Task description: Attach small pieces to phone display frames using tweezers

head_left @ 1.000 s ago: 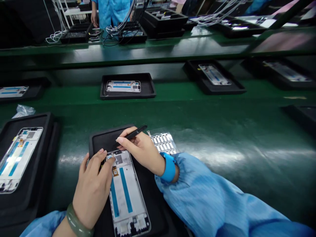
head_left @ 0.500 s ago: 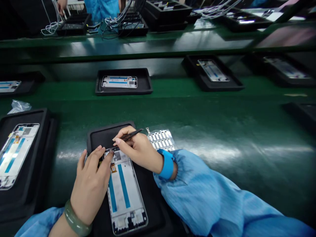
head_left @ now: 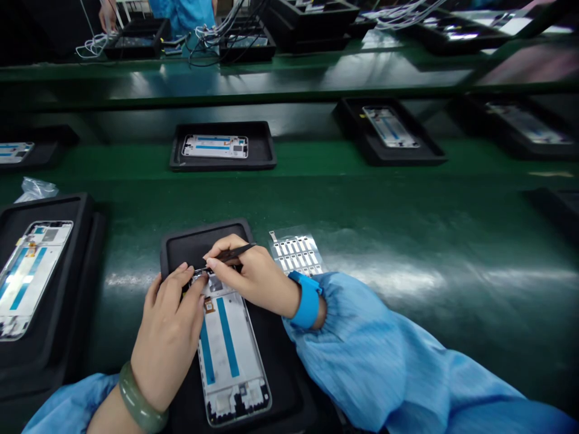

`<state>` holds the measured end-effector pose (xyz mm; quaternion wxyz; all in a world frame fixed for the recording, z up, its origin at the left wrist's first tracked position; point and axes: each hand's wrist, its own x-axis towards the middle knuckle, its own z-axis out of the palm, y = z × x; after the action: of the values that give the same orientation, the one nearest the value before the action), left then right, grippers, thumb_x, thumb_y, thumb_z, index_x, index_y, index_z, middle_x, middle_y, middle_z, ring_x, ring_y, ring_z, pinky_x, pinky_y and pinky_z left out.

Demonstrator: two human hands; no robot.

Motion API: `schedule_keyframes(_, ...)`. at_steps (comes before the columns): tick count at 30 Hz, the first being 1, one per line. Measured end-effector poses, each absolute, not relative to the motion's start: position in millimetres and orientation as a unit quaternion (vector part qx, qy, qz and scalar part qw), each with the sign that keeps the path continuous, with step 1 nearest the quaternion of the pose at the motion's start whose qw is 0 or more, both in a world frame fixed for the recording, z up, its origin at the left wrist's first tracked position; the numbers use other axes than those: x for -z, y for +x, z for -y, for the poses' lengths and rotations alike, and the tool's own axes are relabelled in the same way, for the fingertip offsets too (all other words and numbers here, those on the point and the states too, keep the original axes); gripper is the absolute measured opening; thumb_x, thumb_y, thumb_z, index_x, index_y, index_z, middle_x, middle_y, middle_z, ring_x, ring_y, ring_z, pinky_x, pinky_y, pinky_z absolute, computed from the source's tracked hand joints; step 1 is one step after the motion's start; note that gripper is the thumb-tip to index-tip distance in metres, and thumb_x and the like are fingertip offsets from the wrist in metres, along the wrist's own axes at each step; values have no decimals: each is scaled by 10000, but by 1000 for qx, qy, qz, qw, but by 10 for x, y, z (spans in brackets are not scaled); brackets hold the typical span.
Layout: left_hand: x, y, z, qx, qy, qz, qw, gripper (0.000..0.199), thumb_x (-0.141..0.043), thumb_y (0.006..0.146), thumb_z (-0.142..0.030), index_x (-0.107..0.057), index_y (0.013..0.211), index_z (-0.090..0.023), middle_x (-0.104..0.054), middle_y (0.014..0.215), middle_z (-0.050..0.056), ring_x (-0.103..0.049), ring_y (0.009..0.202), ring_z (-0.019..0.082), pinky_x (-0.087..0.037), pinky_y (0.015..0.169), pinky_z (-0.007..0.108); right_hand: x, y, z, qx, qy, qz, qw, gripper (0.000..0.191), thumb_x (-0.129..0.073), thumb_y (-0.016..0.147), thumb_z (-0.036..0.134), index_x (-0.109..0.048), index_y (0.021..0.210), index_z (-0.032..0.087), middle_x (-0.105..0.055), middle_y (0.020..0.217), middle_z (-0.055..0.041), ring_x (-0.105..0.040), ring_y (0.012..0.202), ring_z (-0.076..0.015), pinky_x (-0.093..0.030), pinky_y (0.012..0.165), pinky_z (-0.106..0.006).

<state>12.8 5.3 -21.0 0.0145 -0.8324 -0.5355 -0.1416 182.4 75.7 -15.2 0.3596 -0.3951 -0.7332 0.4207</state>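
Note:
A silver phone frame (head_left: pixel 242 355) with two blue strips lies in a black tray (head_left: pixel 201 238) before me. My left hand (head_left: pixel 169 322) grips its upper left corner, thumb on the inner face and fingers over the edge. Black tweezers (head_left: pixel 237 250) are pinched in my right hand (head_left: pixel 246 274), held over the frame's top end. The tips of the tweezers are hidden behind my fingers. Just beyond my right wrist lies a clear sheet of small metallic stickers (head_left: pixel 296 250).
Another phone frame (head_left: pixel 34 277) rests in a stacked black tray (head_left: pixel 72 241) on the left, with a clear plastic bag (head_left: pixel 36 188) behind it. More trays (head_left: pixel 262 147) with frames line the green bench (head_left: pixel 407 223). Cables (head_left: pixel 217 30) and a person in blue (head_left: pixel 185 12) are at the back.
My right hand and the tweezers have shifted slightly left and down, closer to the frame's top edge. My left hand keeps its hold on the corner.

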Motion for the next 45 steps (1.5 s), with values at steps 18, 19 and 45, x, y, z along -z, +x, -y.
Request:
schedule_keyframes(18,211,137,-65,136,-834,534,24,271,-422,894,-141,-514,1147,-108,-552,1150,160,-496,1162,290,-419,963,514,183,1756,-698,-286,-374,812,344,141,-469,909,313,-555,920,203,-665,915,-29,-637,877,-143,-496,788,-259)
schedule_keyframes(19,210,135,-67,137,-835,532,27,277,-423,893,-140,-513,1153,-103,-552,1148,161,-498,1157,290,-421,961,514,181,1761,-704,-288,-376,809,347,128,-475,905,304,-555,916,204,-662,921,-25,-636,879,-141,-494,787,-252)
schedule_keyframes(45,163,109,-103,140,-839,525,36,228,-459,876,-147,-576,1068,-107,-575,1090,151,-537,1100,279,-466,914,485,78,1618,-636,-153,-405,855,287,82,-459,870,133,-536,858,158,-626,857,-48,-600,805,-155,-487,737,-273)
